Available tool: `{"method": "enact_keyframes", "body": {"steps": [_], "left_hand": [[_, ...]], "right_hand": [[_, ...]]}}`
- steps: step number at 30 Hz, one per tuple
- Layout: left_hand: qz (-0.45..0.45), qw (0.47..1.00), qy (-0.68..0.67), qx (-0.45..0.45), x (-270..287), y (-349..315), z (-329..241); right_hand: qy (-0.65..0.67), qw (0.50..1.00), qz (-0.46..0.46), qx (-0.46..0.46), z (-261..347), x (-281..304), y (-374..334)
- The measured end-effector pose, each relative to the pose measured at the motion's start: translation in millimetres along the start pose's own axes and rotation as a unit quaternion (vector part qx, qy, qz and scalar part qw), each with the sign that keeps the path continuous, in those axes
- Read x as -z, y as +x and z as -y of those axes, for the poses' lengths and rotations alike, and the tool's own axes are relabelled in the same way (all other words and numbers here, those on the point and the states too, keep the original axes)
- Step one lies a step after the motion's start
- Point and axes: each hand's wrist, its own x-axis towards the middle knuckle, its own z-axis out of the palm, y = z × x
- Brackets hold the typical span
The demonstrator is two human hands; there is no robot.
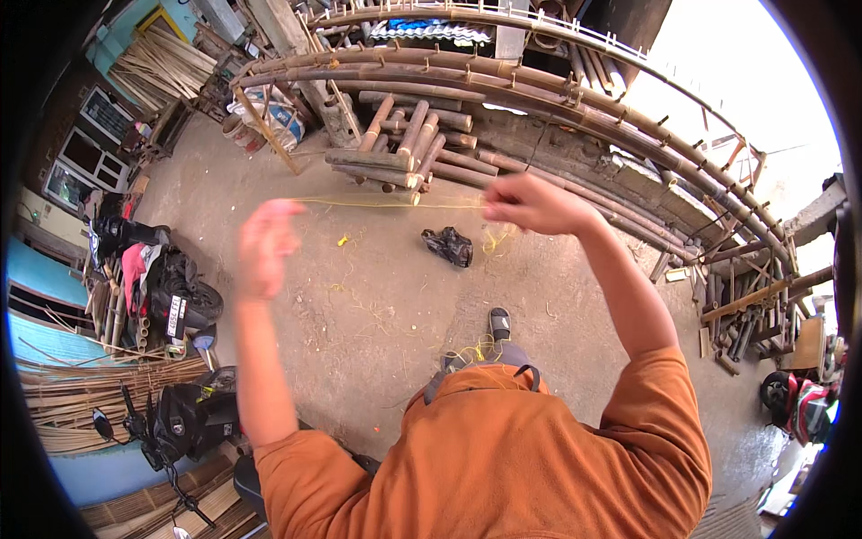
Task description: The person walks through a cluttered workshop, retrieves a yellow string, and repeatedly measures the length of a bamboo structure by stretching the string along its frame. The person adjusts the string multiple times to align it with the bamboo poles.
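Stretching a thin yellow string (395,203) taut and level, the right hand (530,203) pinches one end while the blurry left hand (265,247) seems closed on the other.

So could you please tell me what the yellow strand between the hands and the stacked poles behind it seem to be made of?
The yellow strand looks like thin plastic twine or split fibre: bright, fine, stretched taut. The stacked poles look like raw bamboo: brown, round, ringed with nodes.
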Motion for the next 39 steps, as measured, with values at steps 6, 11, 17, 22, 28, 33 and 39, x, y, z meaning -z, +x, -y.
{"method": "enact_keyframes", "body": {"steps": [6, 11, 17, 22, 28, 33, 39], "left_hand": [[-0.333, 0.755, 0.563, -0.037, 393.3, -98.5, 111.2], [-0.417, 0.608, 0.620, 0.268, 452.5, -169.8, 151.1], [-0.083, 0.932, 0.354, 0.009, 52.5, -27.0, 137.9], [0.236, 0.957, -0.150, 0.071, -151.9, -18.3, 89.2], [0.033, 0.975, 0.219, -0.030, -30.8, 0.9, 137.7], [-0.173, 0.853, 0.493, 0.008, 192.9, -24.7, 217.0], [-0.319, 0.695, 0.641, 0.072, 182.3, 7.7, 155.2]], "right_hand": [[0.112, 0.974, 0.059, -0.189, -104.0, 13.9, -82.3], [0.157, 0.962, -0.014, -0.223, -119.7, 34.3, -125.2], [0.085, 0.981, 0.075, -0.157, -20.4, -42.3, -37.2], [0.079, 0.997, 0.006, 0.021, -19.3, -83.1, 15.9], [0.174, 0.963, -0.038, -0.201, -59.4, -21.2, -76.3], [0.389, 0.881, -0.159, -0.219, -118.7, 14.1, -160.2], [0.442, 0.844, -0.232, -0.196, -164.0, 60.1, -200.6]]}}
